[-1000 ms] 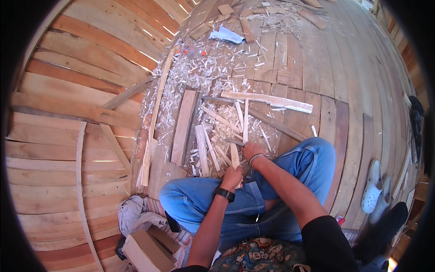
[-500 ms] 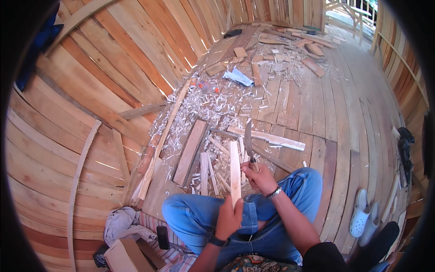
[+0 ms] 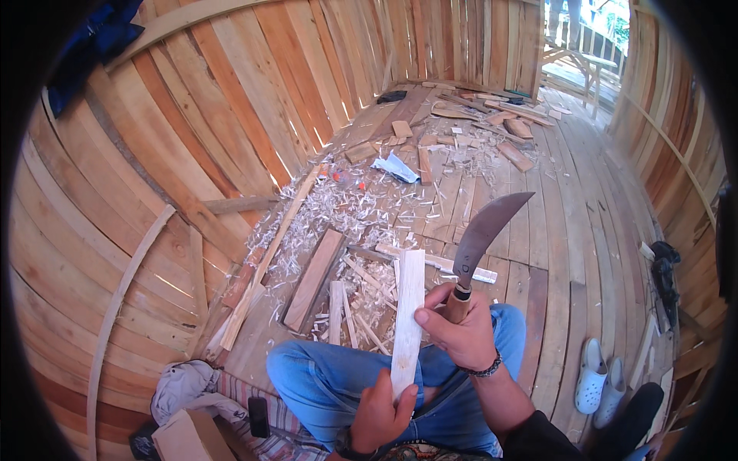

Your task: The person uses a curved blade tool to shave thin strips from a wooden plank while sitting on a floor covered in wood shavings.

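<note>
My left hand [image 3: 382,411] grips the lower end of a pale, flat wooden strip [image 3: 409,315] that stands nearly upright over my lap. My right hand [image 3: 463,330] is closed round the wooden handle of a large curved knife [image 3: 488,234]. The broad blade points up and to the right, clear of the strip. My right thumb and fingertips rest at the strip's right edge. Beyond my crossed legs lie a thick reddish wood block [image 3: 314,283], narrow pale sticks [image 3: 336,311] and many shavings.
Curled shavings [image 3: 338,207] cover the floor along the left wall. Board offcuts [image 3: 515,156] lie scattered farther back. At left are a phone [image 3: 259,417] and a cardboard box [image 3: 192,438]; light clogs [image 3: 590,376] stand at right. A long batten [image 3: 273,253] leans by the wall.
The strip and knife have come up closer to me. The blade, upright and beside the strip before, now tilts right with its broad side showing. My view has tipped upward a little.
</note>
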A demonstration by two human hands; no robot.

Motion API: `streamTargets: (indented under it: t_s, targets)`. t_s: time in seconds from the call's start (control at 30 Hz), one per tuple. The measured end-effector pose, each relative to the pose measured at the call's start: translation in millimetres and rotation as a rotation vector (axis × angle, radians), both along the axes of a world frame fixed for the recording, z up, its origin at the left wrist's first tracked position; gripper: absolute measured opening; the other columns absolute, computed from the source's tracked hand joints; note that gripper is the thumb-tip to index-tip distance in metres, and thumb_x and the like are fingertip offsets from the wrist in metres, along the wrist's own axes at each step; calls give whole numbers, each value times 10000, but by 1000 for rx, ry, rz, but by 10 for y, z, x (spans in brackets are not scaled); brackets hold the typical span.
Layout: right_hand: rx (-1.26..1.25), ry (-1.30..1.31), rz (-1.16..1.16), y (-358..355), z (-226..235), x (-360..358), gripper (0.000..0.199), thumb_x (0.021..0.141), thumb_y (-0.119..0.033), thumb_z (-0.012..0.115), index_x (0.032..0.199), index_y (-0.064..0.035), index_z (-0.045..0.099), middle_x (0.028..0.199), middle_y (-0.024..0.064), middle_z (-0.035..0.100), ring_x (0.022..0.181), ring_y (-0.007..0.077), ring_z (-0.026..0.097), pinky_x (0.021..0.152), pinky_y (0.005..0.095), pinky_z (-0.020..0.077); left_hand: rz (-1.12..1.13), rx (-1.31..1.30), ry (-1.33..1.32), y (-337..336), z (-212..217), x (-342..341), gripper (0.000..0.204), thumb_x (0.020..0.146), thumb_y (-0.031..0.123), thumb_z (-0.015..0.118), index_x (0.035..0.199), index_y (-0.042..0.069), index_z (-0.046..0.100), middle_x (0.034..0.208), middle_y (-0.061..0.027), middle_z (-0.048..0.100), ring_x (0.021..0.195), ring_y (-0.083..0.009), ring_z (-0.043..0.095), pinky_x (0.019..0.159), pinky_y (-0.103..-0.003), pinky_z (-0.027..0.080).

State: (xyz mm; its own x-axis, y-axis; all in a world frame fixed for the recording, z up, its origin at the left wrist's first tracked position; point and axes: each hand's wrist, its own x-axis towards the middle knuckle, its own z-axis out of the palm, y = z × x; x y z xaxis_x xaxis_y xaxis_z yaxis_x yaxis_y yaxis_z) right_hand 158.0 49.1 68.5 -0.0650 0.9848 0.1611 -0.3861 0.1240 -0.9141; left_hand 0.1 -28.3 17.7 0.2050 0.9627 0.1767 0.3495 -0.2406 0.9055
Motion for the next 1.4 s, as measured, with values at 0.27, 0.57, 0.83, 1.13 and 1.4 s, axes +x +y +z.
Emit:
streamTargets:
  t_s: [0.27, 0.57, 0.83, 1.13, 1.4]
  targets:
    - [91, -112, -114, -76, 312, -37, 145, 812, -109, 705, 823, 12, 625, 704, 0, 610, 620, 26, 507, 540, 197, 382, -16, 63, 35, -151, 118, -107, 255, 856, 112, 562, 1045, -48, 498, 658, -153, 574, 555, -327, 606, 520, -379, 456]
    - [113, -141, -130, -149, 678, -106, 164, 814, -129, 705, 805, 18, 633, 668, -12, 592, 574, 18, 482, 498, 191, 357, -51, 42, -14, -309, 317, -183, 261, 879, 182, 588, 937, -35, 455, 635, -216, 568, 575, -423, 586, 492, -447, 452]
    - [121, -209, -121, -406, 571, -244, 169, 796, -131, 726, 813, 11, 635, 661, -21, 585, 567, 12, 477, 491, 187, 355, -69, -12, -121, -331, 368, -253, 266, 903, 178, 549, 1011, -47, 457, 675, -216, 586, 609, -402, 609, 509, -426, 457]
    - [86, -214, -59, -451, 433, -252, 165, 796, -116, 723, 824, 9, 620, 651, -29, 570, 562, 10, 460, 475, 192, 344, -128, -52, -194, -55, 443, -316, 254, 938, 199, 513, 1035, -32, 471, 636, -114, 590, 501, -172, 588, 464, -291, 439]
    - [143, -106, -117, -152, 624, 58, 185, 815, -118, 697, 869, 3, 567, 549, -28, 498, 372, 20, 384, 337, 196, 245, -322, -187, -384, 138, 338, -427, 203, 952, 128, 491, 1022, -42, 578, 754, -87, 649, 647, -109, 620, 565, -225, 475]
